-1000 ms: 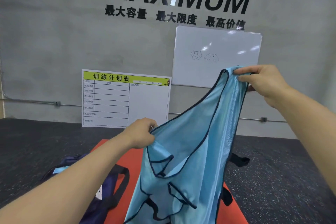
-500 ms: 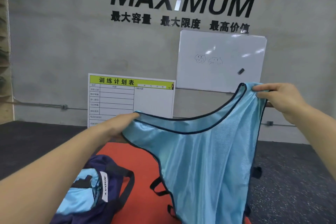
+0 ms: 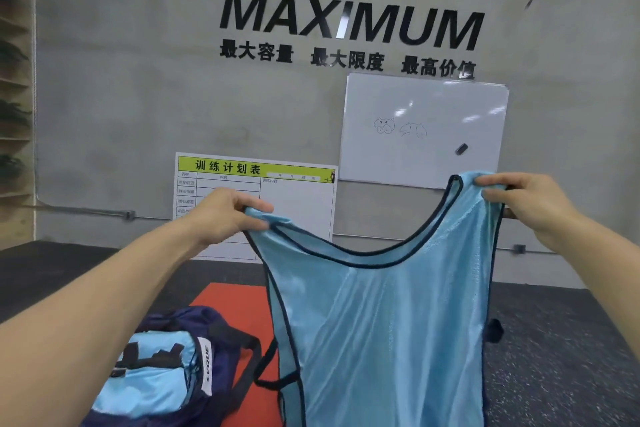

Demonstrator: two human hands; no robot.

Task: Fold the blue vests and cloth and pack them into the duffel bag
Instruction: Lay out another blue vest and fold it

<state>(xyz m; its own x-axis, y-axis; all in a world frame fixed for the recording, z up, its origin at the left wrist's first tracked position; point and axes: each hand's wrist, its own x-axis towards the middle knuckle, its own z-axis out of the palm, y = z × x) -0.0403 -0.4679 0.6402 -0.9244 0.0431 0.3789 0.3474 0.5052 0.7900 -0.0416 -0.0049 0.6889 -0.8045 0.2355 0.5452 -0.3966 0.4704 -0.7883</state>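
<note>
Both hands raised at chest height, well apart, each pinching one shoulder strap of a light blue vest. Left hand: thumb and fingers curled round the left strap end. Right hand: fingers and thumb closed on the bunched right strap, held a little higher than the left. Vest hangs spread between them, neckline sagging in a curve, dark piping along every edge, lower part running out of view at the bottom.

Grey concrete wall fills the background; black lettering "MAXIMUM" with a row of Chinese characters under it. Dark speckled floor below.

Whiteboard leans against the wall behind the right hand, two small doodles on it and a small dark eraser-like piece. White chart board with a green header stands on the floor, partly behind the left hand.

Red mat on the floor, under the vest. Navy duffel bag lies on the mat's left side, below the left forearm, open, with light blue fabric showing inside. Black bag strap loops toward the vest's lower left edge.
</note>
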